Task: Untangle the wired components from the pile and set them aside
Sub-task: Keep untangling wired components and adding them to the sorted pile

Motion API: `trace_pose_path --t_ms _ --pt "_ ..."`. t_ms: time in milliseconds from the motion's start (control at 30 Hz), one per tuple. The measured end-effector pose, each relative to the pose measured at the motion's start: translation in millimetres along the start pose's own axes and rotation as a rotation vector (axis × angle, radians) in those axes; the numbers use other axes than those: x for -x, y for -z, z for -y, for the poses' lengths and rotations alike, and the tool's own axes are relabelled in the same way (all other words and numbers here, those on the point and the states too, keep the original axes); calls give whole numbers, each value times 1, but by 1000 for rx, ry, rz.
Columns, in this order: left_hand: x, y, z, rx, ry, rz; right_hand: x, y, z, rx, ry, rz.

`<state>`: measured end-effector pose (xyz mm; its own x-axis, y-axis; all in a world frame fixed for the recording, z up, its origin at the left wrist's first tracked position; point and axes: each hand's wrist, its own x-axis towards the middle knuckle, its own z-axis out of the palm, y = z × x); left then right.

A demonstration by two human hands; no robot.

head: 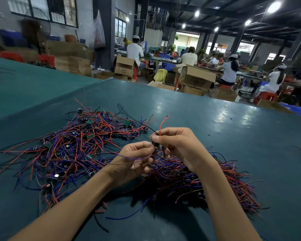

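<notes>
Step in hand: freeing one piece from the tangle, held up between both hands.
Left hand (137, 159): fingers curled, thumb and forefinger pinching a small dark component (154, 145); purple wire (129, 157) draped across the knuckles.
Right hand (178, 145): closed in a pinch on the same component from the other side; red wire (162, 125) standing up out of the grip.
Component's place: lifted clear of the table (215, 129), between the two heaps, in front of the body.
Tether: thin black wire (147, 128) running from the grip back toward the pile (73, 145), so probably not fully free.
Done so far: looser, roughly combed bundle (215, 180) lying under the right forearm, mostly fanning one way; likely the set-aside pieces, and sizeable.
Left to do: big knotted pile on the left, with red, blue and black wires crossing every way and small green boards and dark parts caught inside; judged at about half the job or more.
Containers on the table: none seen near the hands; both heaps lying straight on the green cover.
Containers beyond: open cardboard boxes (196, 77) on the floor past the table's far edge, flaps up; contents hidden from this angle.
Farther back: blue crates (12, 38) by the left wall, too blurred for any reading of contents.
</notes>
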<state>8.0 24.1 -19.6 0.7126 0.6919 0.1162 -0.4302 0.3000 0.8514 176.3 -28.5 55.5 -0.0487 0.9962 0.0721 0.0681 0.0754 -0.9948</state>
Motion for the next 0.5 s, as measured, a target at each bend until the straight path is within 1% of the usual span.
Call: trace_pose_path --t_ms 67,133,200,300,500 --pt "-2 -2 0 -7 11 2 1 0 1 2 -5 29" --pt "-4 -4 1 -29 2 -44 1 -1 0 9 -4 47" --pt "-5 -3 2 -58 -89 -92 0 -3 -1 -3 -3 31" --pt "-2 -2 1 -121 -193 -123 -1 -2 -2 -87 -3 -42" --pt "-3 -3 5 -95 -171 -143 -1 9 2 -141 -58 -231"
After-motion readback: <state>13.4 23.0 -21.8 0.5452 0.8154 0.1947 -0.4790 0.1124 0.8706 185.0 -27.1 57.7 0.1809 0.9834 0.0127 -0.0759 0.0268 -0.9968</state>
